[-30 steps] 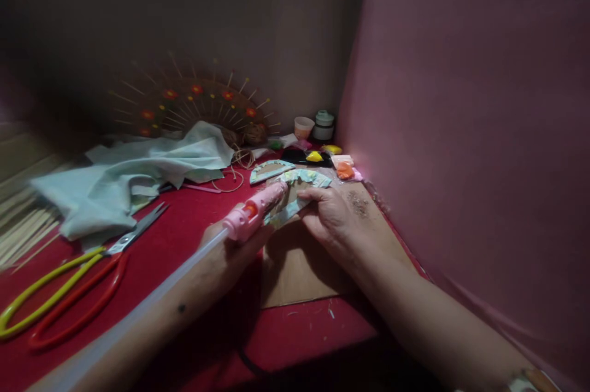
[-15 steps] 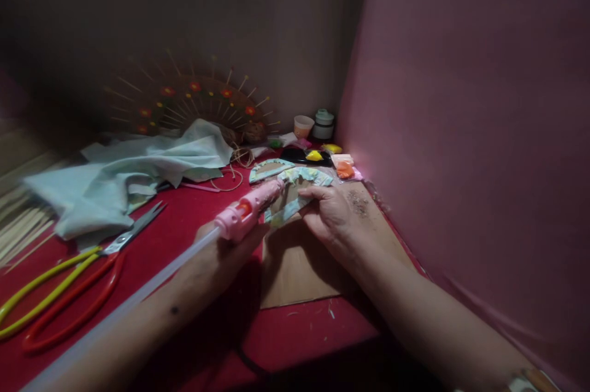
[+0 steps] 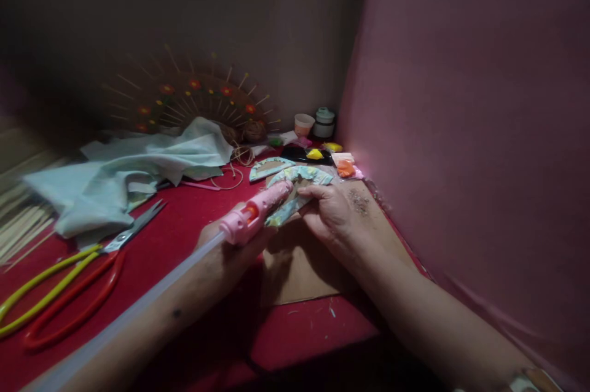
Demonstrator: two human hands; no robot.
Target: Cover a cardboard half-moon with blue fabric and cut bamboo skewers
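Since the earlier frame, the glue gun (image 3: 255,212) nozzle has advanced slightly toward the fabric arc (image 3: 298,186). Left hand (image 3: 225,244) grips the gun. Right hand (image 3: 332,215) pinches the arc, pressing it on the cardboard (image 3: 299,269) that lies on the bench (image 3: 184,226). Scissors (image 3: 78,275) and cloth (image 3: 129,174) lie well left.

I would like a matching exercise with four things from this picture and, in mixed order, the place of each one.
Things:
1. pink glue gun
2. scissors
3. pale cloth
4. patterned arc piece

Places:
a. heaped at the back left of the red table
b. under the right hand, on brown cardboard
c. in the left hand
d. flat at the front left

Pairs: 1-c, 2-d, 3-a, 4-b
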